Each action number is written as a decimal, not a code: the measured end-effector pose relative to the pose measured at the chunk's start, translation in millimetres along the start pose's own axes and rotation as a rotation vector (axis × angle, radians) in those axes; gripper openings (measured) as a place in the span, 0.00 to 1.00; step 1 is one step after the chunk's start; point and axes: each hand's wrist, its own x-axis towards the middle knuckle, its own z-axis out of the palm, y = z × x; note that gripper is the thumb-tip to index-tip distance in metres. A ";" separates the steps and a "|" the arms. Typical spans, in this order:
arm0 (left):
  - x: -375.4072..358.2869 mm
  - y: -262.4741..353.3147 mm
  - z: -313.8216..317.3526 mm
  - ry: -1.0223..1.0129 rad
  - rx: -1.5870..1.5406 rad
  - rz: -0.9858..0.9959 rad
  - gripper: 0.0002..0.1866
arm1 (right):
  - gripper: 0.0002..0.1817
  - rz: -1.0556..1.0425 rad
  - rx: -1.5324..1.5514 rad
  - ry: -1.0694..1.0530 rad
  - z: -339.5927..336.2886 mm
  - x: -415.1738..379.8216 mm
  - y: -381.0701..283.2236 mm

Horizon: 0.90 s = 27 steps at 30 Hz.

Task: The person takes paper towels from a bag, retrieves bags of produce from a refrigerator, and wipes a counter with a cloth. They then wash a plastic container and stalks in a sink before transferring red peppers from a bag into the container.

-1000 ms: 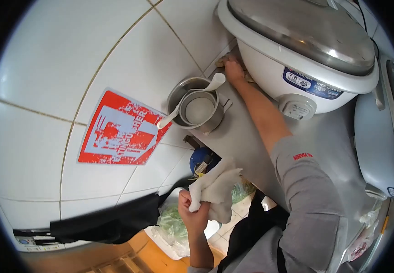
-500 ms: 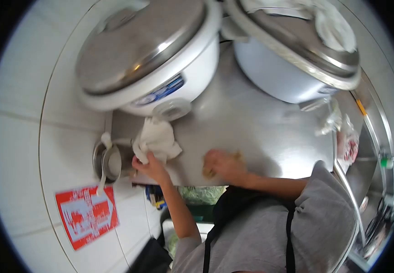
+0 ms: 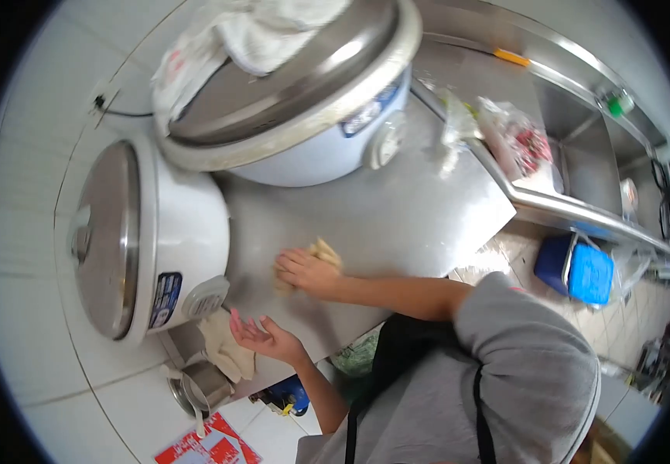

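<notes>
My right hand presses a yellowish cloth flat onto the stainless steel table. Parts of the cloth stick out around my fingers. Palm turned up and fingers apart, my left hand is raised near the table's front edge and holds nothing. Just left of it, a crumpled off-white cloth lies beside a metal pot with a ladle-like handle in it. Two large rice cookers flank the wiped area: one at the left and one behind, with a white towel on its lid.
A steel sink runs along the right, with plastic bags of reddish food at its near edge. A blue container stands on the floor below. A red and white sign is at the lower left.
My left hand has let go of the off-white cloth and turned palm up. My right hand has moved the yellowish cloth across the table. The view has swung to the right.
</notes>
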 end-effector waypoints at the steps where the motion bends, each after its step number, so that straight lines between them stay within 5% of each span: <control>1: -1.3 3.3 7.6 -0.047 -0.065 0.032 0.26 | 0.15 0.036 -0.007 0.002 -26.0 -29.7 8.8; 3: -5.8 14.9 23.9 -0.116 -0.134 0.065 0.24 | 0.17 0.507 -0.111 0.018 -79.8 -80.3 43.6; 5: -16.0 35.8 35.1 -0.285 -0.211 -0.143 0.21 | 0.16 0.942 -0.118 0.081 -135.9 -123.4 101.6; 8: -36.6 44.4 57.5 -0.441 -0.305 -0.058 0.18 | 0.17 0.922 -0.432 0.345 -178.1 -149.1 127.0; 10: -51.4 62.0 71.9 -0.499 -0.352 -0.037 0.18 | 0.18 0.643 -0.458 0.205 -159.6 -145.0 90.3; 12: -65.8 78.5 87.9 -0.560 -0.399 -0.009 0.18 | 0.19 0.420 -0.118 0.159 -155.4 -147.6 46.9; 17: -106.6 120.7 118.2 -0.651 -0.425 0.093 0.16 | 0.19 0.603 -0.066 0.293 -226.7 -268.3 112.8; 20: -138.2 131.6 140.5 -0.665 -0.425 0.068 0.15 | 0.24 0.779 -0.327 0.368 -327.0 -357.8 162.8; 24: -188.2 182.0 190.5 -0.655 -0.434 0.012 0.15 | 0.22 0.790 -0.480 0.714 -486.9 -370.1 199.3; 27: -233.8 242.6 259.5 -0.836 -0.560 0.159 0.14 | 0.16 0.727 -0.527 0.922 -533.5 -390.1 238.6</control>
